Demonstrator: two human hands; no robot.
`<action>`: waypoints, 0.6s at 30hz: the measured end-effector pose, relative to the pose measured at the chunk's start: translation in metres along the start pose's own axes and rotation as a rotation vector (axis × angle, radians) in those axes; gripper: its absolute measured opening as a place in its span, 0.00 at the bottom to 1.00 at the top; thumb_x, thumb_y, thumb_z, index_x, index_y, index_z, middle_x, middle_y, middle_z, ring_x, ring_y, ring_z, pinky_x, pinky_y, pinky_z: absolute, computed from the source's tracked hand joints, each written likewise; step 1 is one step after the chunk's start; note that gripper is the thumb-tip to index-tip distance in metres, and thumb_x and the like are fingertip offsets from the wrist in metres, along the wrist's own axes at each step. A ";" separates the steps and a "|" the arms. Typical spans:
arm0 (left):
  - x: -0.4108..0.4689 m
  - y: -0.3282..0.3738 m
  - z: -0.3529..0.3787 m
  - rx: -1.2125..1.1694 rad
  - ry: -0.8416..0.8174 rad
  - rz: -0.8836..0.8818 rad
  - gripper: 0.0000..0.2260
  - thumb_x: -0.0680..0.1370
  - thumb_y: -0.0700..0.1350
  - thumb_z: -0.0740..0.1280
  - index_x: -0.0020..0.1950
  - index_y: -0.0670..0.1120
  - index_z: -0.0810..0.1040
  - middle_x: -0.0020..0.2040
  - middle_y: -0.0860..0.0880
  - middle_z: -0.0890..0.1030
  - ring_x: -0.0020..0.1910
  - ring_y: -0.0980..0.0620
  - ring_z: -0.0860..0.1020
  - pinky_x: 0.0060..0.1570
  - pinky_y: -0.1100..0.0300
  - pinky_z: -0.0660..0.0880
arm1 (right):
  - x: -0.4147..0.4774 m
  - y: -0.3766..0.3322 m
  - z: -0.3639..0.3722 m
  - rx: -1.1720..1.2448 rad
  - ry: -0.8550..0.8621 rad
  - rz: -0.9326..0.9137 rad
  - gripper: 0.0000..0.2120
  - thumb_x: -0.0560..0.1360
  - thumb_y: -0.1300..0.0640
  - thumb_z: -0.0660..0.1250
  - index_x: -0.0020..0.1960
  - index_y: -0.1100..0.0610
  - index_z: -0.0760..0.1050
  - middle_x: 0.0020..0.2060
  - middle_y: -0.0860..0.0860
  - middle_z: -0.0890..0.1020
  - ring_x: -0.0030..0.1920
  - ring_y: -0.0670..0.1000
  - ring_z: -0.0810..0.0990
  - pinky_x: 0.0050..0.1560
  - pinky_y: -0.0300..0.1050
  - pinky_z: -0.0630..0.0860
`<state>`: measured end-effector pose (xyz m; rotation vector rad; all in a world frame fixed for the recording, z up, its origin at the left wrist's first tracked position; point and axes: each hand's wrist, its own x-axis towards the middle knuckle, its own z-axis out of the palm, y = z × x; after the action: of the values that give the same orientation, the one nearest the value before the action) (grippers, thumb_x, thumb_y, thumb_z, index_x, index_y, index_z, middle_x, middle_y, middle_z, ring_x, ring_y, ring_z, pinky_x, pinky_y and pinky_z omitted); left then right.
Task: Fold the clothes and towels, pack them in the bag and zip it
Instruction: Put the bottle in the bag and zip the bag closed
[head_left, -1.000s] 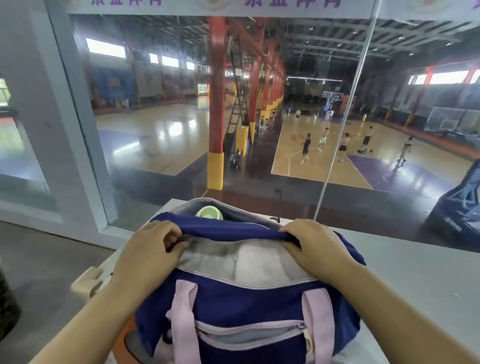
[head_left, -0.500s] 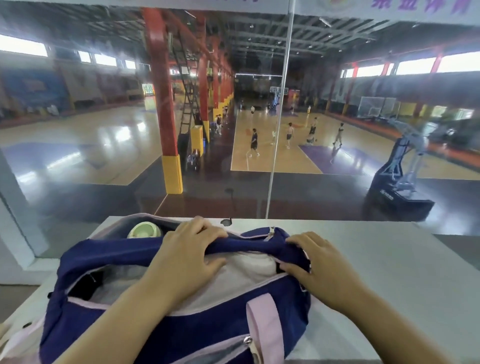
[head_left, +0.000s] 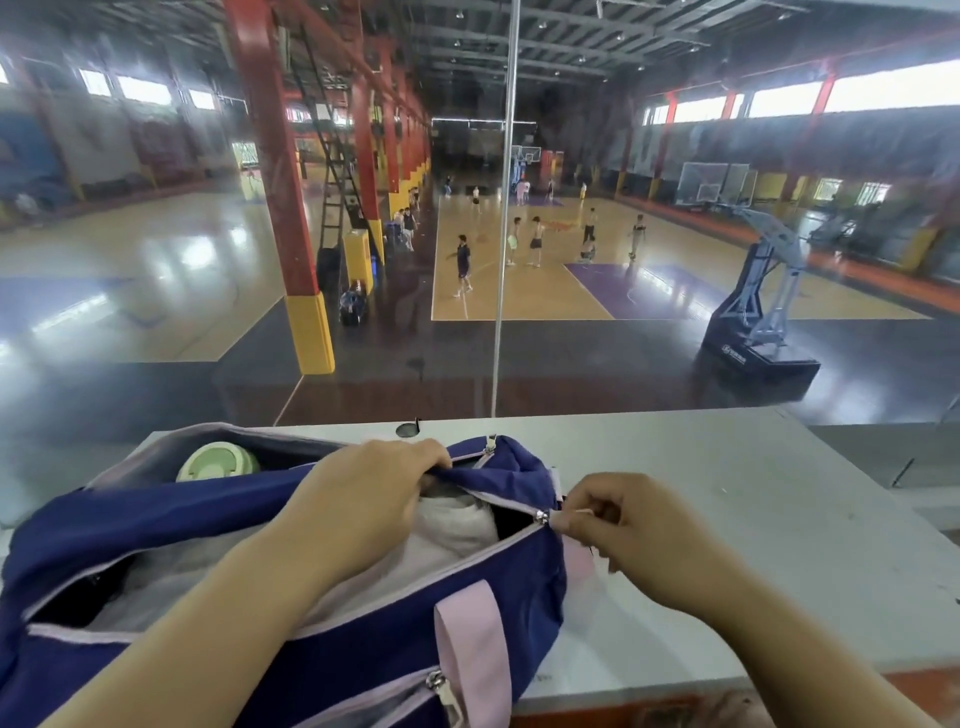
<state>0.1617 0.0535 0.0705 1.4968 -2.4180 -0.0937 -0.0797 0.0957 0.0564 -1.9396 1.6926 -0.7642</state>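
Right hand (head_left: 639, 535) moved onto zipper pull (head_left: 556, 519) | pinching it | left hand (head_left: 363, 499) grips bag (head_left: 156, 519) rim

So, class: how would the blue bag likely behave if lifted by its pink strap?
Probably floppy: the blue bag creases where the left hand grips it. Likely to sag, being filled with soft pale fabric. Perhaps heavier at the end where a green-lidded container sits.

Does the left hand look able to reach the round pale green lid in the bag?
Probably yes: the round pale green lid sits uncovered in an open pocket near the left hand, which grips the navy fabric bag's edge.
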 end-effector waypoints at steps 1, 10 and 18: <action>-0.001 0.000 0.000 -0.001 0.003 0.008 0.11 0.79 0.46 0.55 0.56 0.57 0.74 0.52 0.56 0.81 0.51 0.52 0.78 0.51 0.53 0.74 | 0.000 0.000 -0.002 0.063 -0.001 0.003 0.10 0.74 0.49 0.68 0.37 0.53 0.79 0.30 0.49 0.80 0.32 0.49 0.77 0.36 0.44 0.76; -0.008 0.045 0.010 -0.075 0.043 0.196 0.20 0.71 0.66 0.56 0.53 0.57 0.78 0.49 0.58 0.77 0.49 0.56 0.73 0.53 0.57 0.71 | -0.002 -0.006 -0.002 0.397 -0.069 0.032 0.14 0.77 0.57 0.65 0.34 0.60 0.78 0.24 0.47 0.76 0.28 0.45 0.72 0.30 0.32 0.67; -0.001 0.070 0.022 -0.079 0.171 0.175 0.11 0.70 0.55 0.61 0.40 0.52 0.80 0.39 0.55 0.76 0.38 0.53 0.75 0.39 0.51 0.75 | -0.011 -0.002 -0.010 0.379 -0.207 -0.052 0.13 0.79 0.58 0.60 0.43 0.62 0.80 0.33 0.49 0.81 0.34 0.43 0.75 0.35 0.33 0.70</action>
<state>0.0947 0.0840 0.0638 1.2020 -2.3665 -0.0226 -0.0860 0.1066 0.0637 -1.7353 1.2748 -0.8058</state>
